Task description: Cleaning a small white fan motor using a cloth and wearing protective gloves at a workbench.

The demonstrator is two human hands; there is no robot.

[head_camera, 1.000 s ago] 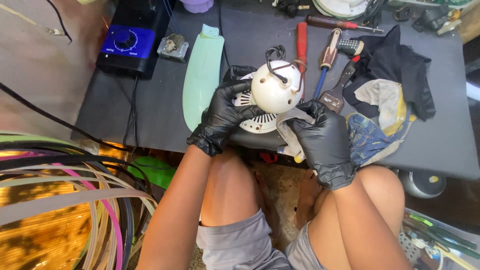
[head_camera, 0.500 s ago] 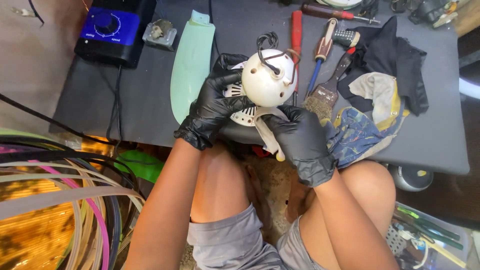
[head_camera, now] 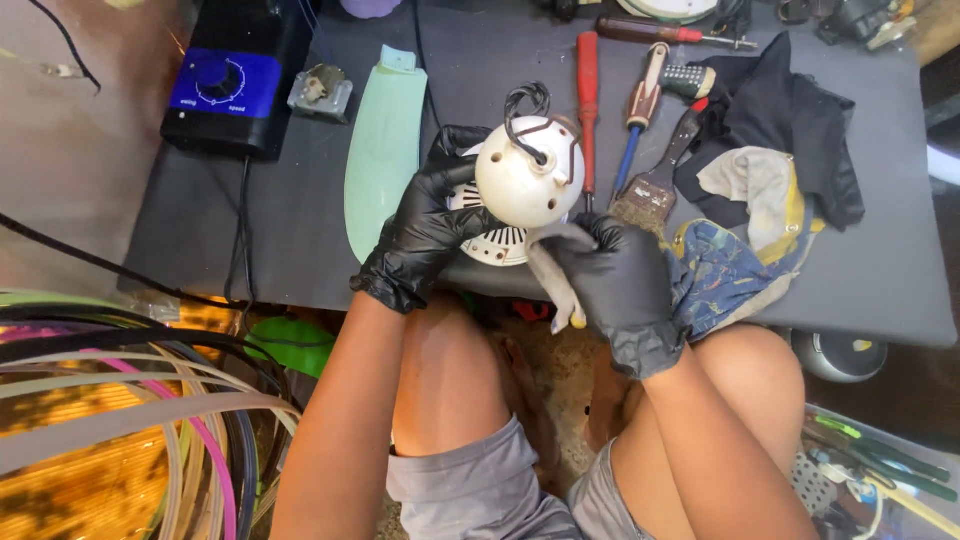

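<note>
Cream-white domed plastic fan-motor housing [head_camera: 528, 180] sat at the dark surface's [head_camera: 300, 220] near edge; left hand [head_camera: 425, 228] cupped its left flank, right hand [head_camera: 618, 275], just below-right, apparently pinched a grey rag [head_camera: 550, 272] against it.

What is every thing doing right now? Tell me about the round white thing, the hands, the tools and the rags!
Left hand: gloved, gripping the motor housing's side.
Right hand: gloved, holding a grey cloth.
Motor housing: cream dome, held at the table edge, black wire looped on top.
Grey cloth: pressed against the housing, tail hanging down.
Green blade: lying flat.
Red screwdriver: lying unused.
Paintbrush: lying unused.
Rags: crumpled in a pile.
</note>
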